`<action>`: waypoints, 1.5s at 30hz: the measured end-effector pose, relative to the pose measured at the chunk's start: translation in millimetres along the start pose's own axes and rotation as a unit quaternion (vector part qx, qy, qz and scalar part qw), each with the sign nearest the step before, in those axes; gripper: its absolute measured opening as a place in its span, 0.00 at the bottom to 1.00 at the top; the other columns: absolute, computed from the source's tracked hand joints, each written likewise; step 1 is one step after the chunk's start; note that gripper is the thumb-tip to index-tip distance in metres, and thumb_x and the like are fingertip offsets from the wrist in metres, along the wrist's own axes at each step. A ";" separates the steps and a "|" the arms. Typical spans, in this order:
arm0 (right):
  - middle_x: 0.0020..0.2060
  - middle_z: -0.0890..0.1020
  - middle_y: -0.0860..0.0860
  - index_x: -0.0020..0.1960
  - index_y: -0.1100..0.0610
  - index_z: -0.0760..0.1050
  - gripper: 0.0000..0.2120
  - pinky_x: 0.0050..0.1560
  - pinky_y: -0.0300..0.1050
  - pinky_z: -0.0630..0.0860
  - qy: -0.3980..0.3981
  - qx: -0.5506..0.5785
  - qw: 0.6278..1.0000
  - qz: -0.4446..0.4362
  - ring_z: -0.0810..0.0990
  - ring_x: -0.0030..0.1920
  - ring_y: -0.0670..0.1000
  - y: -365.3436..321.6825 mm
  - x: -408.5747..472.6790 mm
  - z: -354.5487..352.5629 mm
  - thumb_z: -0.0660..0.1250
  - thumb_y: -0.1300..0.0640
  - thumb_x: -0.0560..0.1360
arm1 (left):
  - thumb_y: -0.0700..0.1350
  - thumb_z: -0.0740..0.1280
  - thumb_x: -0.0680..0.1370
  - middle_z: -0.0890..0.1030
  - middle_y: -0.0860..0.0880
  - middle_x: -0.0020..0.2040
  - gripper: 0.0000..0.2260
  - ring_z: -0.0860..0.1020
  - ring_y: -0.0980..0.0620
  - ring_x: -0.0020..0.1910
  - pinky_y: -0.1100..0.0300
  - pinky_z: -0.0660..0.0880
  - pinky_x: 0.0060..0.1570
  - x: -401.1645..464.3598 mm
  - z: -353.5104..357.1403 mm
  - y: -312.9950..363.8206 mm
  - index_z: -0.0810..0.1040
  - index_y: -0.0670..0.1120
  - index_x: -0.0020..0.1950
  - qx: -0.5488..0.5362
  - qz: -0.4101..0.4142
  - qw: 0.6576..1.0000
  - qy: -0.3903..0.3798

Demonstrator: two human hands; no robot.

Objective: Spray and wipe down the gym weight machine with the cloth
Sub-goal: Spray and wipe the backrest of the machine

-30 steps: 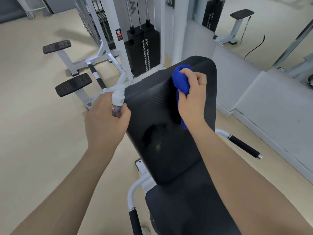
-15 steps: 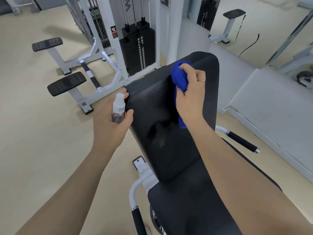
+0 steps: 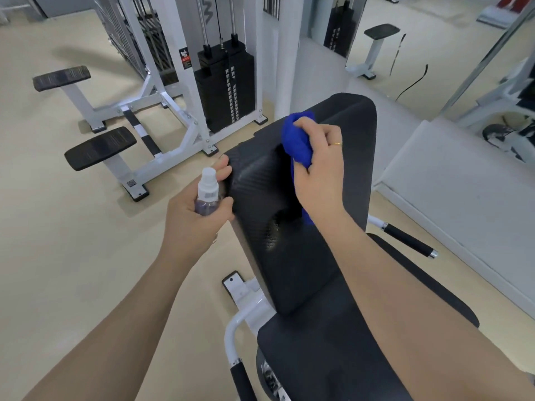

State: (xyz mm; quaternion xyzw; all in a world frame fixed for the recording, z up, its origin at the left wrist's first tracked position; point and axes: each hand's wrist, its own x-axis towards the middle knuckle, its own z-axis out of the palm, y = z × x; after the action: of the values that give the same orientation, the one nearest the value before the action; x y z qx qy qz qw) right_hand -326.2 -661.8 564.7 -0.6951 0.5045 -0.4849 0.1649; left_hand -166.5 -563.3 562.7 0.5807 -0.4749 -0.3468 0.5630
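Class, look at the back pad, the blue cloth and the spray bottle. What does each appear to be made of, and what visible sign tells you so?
Back pad: probably vinyl or synthetic leather over padding; black, woven-look texture, slight sheen.
Blue cloth: seemingly soft microfibre or terry; matte, fuzzy, bunched in the right hand.
Spray bottle: likely plastic; clear tinted body, opaque white top, held by the left hand.

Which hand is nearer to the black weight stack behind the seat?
Left. The left hand, holding the spray bottle, is below the weight stack by the backrest's left edge. The right hand, holding the blue cloth, is farther right.
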 end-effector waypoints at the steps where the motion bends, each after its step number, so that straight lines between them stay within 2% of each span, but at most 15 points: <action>1: 0.53 0.70 0.57 0.61 0.58 0.74 0.25 0.53 0.40 0.72 0.001 -0.004 1.000 -0.012 0.72 0.49 0.53 -3.2 -5.5 3.1 0.61 0.71 0.66 | 0.30 0.65 0.74 0.76 0.68 0.60 0.24 0.79 0.45 0.53 0.42 0.77 0.50 -0.2 0.9 -0.6 0.77 0.60 0.54 -0.006 0.005 1.000 -0.003; 3: 0.50 0.71 0.58 0.59 0.56 0.73 0.25 0.47 0.54 0.74 -0.036 -0.010 0.995 -0.087 0.73 0.47 0.57 -10.8 -27.9 13.5 0.61 0.70 0.63 | 0.29 0.65 0.74 0.76 0.69 0.59 0.23 0.76 0.44 0.61 0.50 0.78 0.55 0.2 2.4 -2.3 0.77 0.58 0.55 -0.024 0.008 1.000 -0.005; 5: 0.48 0.74 0.59 0.58 0.53 0.69 0.24 0.43 0.54 0.75 -0.091 -0.023 0.982 -0.162 0.74 0.46 0.57 -19.6 -56.1 23.7 0.65 0.67 0.65 | 0.29 0.66 0.73 0.77 0.67 0.59 0.23 0.76 0.55 0.62 0.57 0.77 0.53 1.0 2.3 -4.2 0.76 0.56 0.56 -0.036 0.016 0.999 -0.013; 8: 0.49 0.74 0.59 0.59 0.51 0.68 0.25 0.42 0.52 0.75 -0.123 -0.046 0.970 -0.206 0.74 0.45 0.57 -18.6 -61.0 22.9 0.68 0.67 0.65 | 0.27 0.65 0.73 0.77 0.64 0.60 0.24 0.80 0.59 0.49 0.68 0.76 0.40 3.8 -3.5 -6.3 0.76 0.55 0.56 -0.065 0.004 0.997 -0.033; 10: 0.49 0.73 0.59 0.59 0.53 0.71 0.26 0.45 0.50 0.74 -0.087 -0.040 0.980 -0.175 0.73 0.47 0.58 -15.4 -45.2 18.2 0.66 0.70 0.64 | 0.26 0.63 0.72 0.77 0.64 0.61 0.25 0.77 0.59 0.34 0.66 0.74 0.34 7.2 -9.2 -7.6 0.77 0.55 0.55 -0.070 -0.003 0.996 -0.047; 12: 0.51 0.72 0.58 0.60 0.57 0.74 0.24 0.50 0.41 0.72 -0.028 -0.019 0.995 -0.092 0.73 0.50 0.57 -13.2 -24.5 14.3 0.64 0.70 0.66 | 0.28 0.63 0.72 0.76 0.65 0.62 0.25 0.74 0.56 0.29 0.62 0.73 0.32 8.6 -13.3 -8.8 0.77 0.57 0.55 -0.046 0.000 0.997 -0.057; 14: 0.53 0.71 0.58 0.60 0.59 0.75 0.23 0.51 0.36 0.70 0.007 -0.016 0.999 -0.049 0.73 0.51 0.55 -14.3 -16.3 15.9 0.63 0.70 0.67 | 0.29 0.63 0.73 0.74 0.67 0.62 0.25 0.73 0.55 0.29 0.60 0.73 0.31 6.4 -13.0 -8.9 0.76 0.59 0.56 -0.018 0.005 0.998 -0.067; 19: 0.50 0.69 0.53 0.58 0.53 0.69 0.18 0.42 0.51 0.74 -0.052 -0.019 0.985 -0.166 0.72 0.46 0.54 -23.0 -65.3 32.1 0.61 0.63 0.69 | 0.31 0.65 0.69 0.74 0.68 0.61 0.27 0.77 0.61 0.38 0.62 0.76 0.33 5.6 -12.5 -8.8 0.73 0.58 0.60 -0.040 0.001 0.995 -0.088; 23: 0.51 0.67 0.51 0.58 0.51 0.69 0.18 0.46 0.45 0.74 -0.121 -0.004 0.977 -0.178 0.72 0.47 0.52 -16.6 -80.5 27.0 0.61 0.61 0.69 | 0.33 0.62 0.65 0.77 0.50 0.64 0.31 0.74 0.57 0.33 0.58 0.75 0.34 6.7 -19.5 -12.3 0.72 0.59 0.63 -0.021 -0.001 0.992 -0.121; 28: 0.51 0.68 0.52 0.60 0.59 0.75 0.22 0.53 0.26 0.65 0.045 0.029 0.999 -0.003 0.70 0.48 0.41 -12.3 -24.2 16.4 0.60 0.70 0.68 | 0.30 0.62 0.67 0.76 0.44 0.63 0.31 0.72 0.56 0.30 0.65 0.72 0.30 6.1 -18.2 -10.3 0.73 0.61 0.61 -0.008 0.005 0.994 -0.108; 31: 0.50 0.68 0.53 0.59 0.57 0.74 0.22 0.50 0.31 0.67 0.055 0.021 0.998 -0.026 0.71 0.47 0.47 -15.7 -31.2 23.5 0.59 0.69 0.67 | 0.24 0.61 0.70 0.75 0.57 0.65 0.33 0.80 0.56 0.43 0.67 0.74 0.31 2.2 -11.5 -16.3 0.72 0.59 0.62 -0.020 0.025 0.996 -0.088; 34: 0.49 0.71 0.56 0.58 0.53 0.69 0.20 0.45 0.44 0.74 -0.049 0.002 0.989 -0.142 0.71 0.46 0.52 -16.1 -78.1 35.4 0.62 0.66 0.68 | 0.26 0.65 0.70 0.74 0.53 0.67 0.34 0.74 0.47 0.63 0.49 0.77 0.54 2.6 -7.6 -22.7 0.69 0.61 0.64 0.009 0.045 0.996 -0.080; 37: 0.51 0.68 0.53 0.59 0.52 0.68 0.23 0.42 0.50 0.76 -0.118 -0.017 0.976 -0.180 0.71 0.47 0.52 -6.4 -94.5 34.4 0.66 0.66 0.66 | 0.33 0.69 0.70 0.66 0.54 0.71 0.33 0.67 0.62 0.69 0.69 0.68 0.62 2.4 -10.4 -28.0 0.62 0.59 0.68 0.081 0.110 0.986 -0.099; 41: 0.52 0.67 0.53 0.57 0.51 0.69 0.20 0.45 0.44 0.74 -0.108 -0.015 0.975 -0.194 0.71 0.48 0.52 4.0 -64.2 19.0 0.63 0.66 0.68 | 0.33 0.62 0.66 0.65 0.59 0.71 0.35 0.63 0.68 0.68 0.75 0.64 0.62 0.0 -10.1 -21.6 0.61 0.61 0.67 0.114 0.093 0.984 -0.096; 45: 0.52 0.69 0.54 0.58 0.59 0.75 0.21 0.50 0.25 0.65 0.028 0.054 0.998 -0.021 0.69 0.47 0.41 5.7 -35.7 15.4 0.60 0.70 0.67 | 0.33 0.63 0.66 0.62 0.59 0.72 0.35 0.60 0.69 0.70 0.75 0.60 0.64 -6.7 -3.6 -19.6 0.61 0.56 0.69 0.124 0.085 0.985 -0.082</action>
State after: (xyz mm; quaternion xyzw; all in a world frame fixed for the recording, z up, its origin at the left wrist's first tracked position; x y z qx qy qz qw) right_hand -317.0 -637.6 535.2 -0.6814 0.4678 -0.5342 0.1776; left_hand -162.0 -557.5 543.0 0.5732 -0.6060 -0.2826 0.4737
